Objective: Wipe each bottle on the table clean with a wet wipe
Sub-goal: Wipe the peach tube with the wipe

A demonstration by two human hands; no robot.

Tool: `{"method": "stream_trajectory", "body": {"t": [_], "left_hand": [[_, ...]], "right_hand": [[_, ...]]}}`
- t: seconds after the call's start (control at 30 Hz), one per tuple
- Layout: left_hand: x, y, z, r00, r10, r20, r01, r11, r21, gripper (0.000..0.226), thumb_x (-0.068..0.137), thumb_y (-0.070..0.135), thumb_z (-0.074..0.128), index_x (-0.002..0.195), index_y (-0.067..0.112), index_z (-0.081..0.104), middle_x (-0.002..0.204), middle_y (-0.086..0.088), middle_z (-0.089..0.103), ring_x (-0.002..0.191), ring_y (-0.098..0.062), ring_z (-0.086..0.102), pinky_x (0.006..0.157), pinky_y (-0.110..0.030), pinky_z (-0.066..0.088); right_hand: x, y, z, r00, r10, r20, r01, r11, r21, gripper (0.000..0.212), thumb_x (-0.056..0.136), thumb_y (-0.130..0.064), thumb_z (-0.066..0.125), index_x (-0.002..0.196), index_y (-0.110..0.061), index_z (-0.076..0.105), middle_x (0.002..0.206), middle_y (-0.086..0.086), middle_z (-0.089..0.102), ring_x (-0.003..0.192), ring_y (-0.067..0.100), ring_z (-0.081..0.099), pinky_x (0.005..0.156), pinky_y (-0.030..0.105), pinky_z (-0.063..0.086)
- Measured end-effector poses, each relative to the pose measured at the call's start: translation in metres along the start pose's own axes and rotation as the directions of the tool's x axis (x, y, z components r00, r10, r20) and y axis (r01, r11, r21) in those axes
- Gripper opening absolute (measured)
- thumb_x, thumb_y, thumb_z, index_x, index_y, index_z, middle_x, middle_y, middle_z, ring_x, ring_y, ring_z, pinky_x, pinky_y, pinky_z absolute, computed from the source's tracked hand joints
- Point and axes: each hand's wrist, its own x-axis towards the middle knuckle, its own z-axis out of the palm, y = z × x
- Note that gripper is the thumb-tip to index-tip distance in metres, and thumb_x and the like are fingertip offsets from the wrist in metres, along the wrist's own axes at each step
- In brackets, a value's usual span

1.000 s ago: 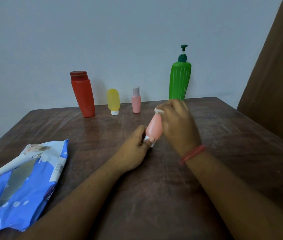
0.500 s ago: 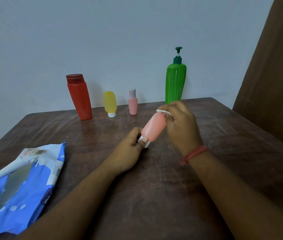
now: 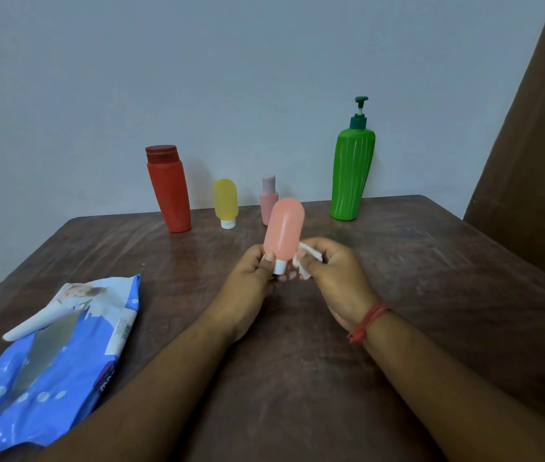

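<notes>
My left hand (image 3: 250,278) holds a salmon-pink squeeze bottle (image 3: 284,230) by its white cap, cap down, above the middle of the table. Beside the bottle's lower right, my right hand (image 3: 334,278) pinches a crumpled white wet wipe (image 3: 307,263). Along the far edge stand a red bottle (image 3: 168,190), a small yellow bottle (image 3: 225,202), a small pink bottle (image 3: 268,200) partly behind the held one, and a tall green pump bottle (image 3: 352,171).
A blue wet-wipe pack (image 3: 48,358) with its flap peeled open lies at the near left of the brown wooden table (image 3: 414,278). A dark brown panel (image 3: 531,161) rises at the right. A grey wall stands behind the bottles.
The salmon-pink bottle has swung from tilted to nearly upright. My right hand slid with the wipe from the bottle's rounded top down to beside its cap end.
</notes>
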Motion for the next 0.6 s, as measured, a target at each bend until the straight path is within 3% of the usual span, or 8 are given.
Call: {"method": "stream_trajectory", "body": {"t": [0.1, 0.23, 0.33, 0.43, 0.53, 0.6], "left_hand": [[0.001, -0.001, 0.002, 0.999, -0.033, -0.026, 0.031, 0.998, -0.053, 0.028, 0.108, 0.023, 0.041, 0.122, 0.004, 0.056, 0.106, -0.011, 0.068, 0.093, -0.019, 0.062, 0.098, -0.039, 0.053], [0.002, -0.001, 0.009, 0.998, -0.047, 0.035, 0.048, 0.998, -0.039, 0.024, 0.106, 0.020, 0.047, 0.123, 0.006, 0.056, 0.112, -0.009, 0.065, 0.095, -0.019, 0.062, 0.099, -0.041, 0.053], [0.004, 0.000, 0.006, 0.998, -0.048, -0.029, 0.044, 0.988, -0.148, 0.024, 0.105, 0.017, 0.047, 0.122, 0.003, 0.057, 0.108, -0.011, 0.068, 0.090, -0.018, 0.064, 0.094, -0.038, 0.055], [0.006, -0.001, 0.000, 0.993, -0.071, -0.096, 0.048, 0.973, -0.227, 0.024, 0.106, 0.017, 0.045, 0.119, 0.001, 0.057, 0.103, -0.015, 0.067, 0.086, -0.016, 0.061, 0.091, -0.033, 0.056], [0.007, -0.001, 0.002, 0.996, -0.066, -0.065, 0.050, 0.974, -0.222, 0.028, 0.106, 0.017, 0.045, 0.126, 0.001, 0.056, 0.107, -0.013, 0.068, 0.085, -0.016, 0.060, 0.097, -0.037, 0.055], [0.007, -0.001, 0.004, 0.994, -0.072, -0.080, 0.053, 0.974, -0.222, 0.026, 0.106, 0.014, 0.046, 0.125, 0.000, 0.056, 0.108, -0.014, 0.068, 0.085, -0.016, 0.060, 0.092, -0.032, 0.057]], "right_hand": [[0.001, 0.002, 0.000, 1.000, 0.004, 0.001, -0.004, 0.995, -0.104, 0.013, 0.097, -0.006, 0.062, 0.099, -0.010, 0.074, 0.086, 0.006, 0.075, 0.076, 0.012, 0.066, 0.072, 0.029, 0.053], [0.008, -0.010, -0.009, 0.959, -0.127, -0.254, 0.104, 0.989, -0.102, 0.008, 0.094, -0.008, 0.067, 0.097, -0.014, 0.072, 0.091, 0.004, 0.073, 0.081, 0.010, 0.067, 0.071, 0.027, 0.055], [0.003, -0.006, -0.003, 0.984, -0.127, -0.121, 0.102, 0.975, -0.200, 0.009, 0.093, -0.009, 0.069, 0.086, -0.016, 0.067, 0.086, 0.008, 0.071, 0.076, 0.014, 0.064, 0.071, 0.036, 0.054], [-0.002, -0.001, 0.005, 0.995, -0.095, 0.024, 0.098, 0.931, -0.353, 0.013, 0.090, -0.011, 0.072, 0.082, -0.019, 0.066, 0.078, -0.002, 0.069, 0.067, 0.003, 0.058, 0.063, 0.028, 0.050], [-0.002, -0.009, 0.004, 0.958, -0.280, -0.059, 0.233, 0.883, -0.408, 0.012, 0.087, -0.008, 0.074, 0.084, -0.019, 0.069, 0.081, -0.008, 0.067, 0.071, -0.002, 0.059, 0.063, 0.014, 0.045], [-0.004, -0.011, 0.005, 0.916, -0.401, -0.005, 0.351, 0.810, -0.470, 0.010, 0.084, -0.006, 0.075, 0.085, -0.015, 0.071, 0.084, -0.007, 0.063, 0.076, -0.002, 0.057, 0.064, 0.010, 0.042]]}}
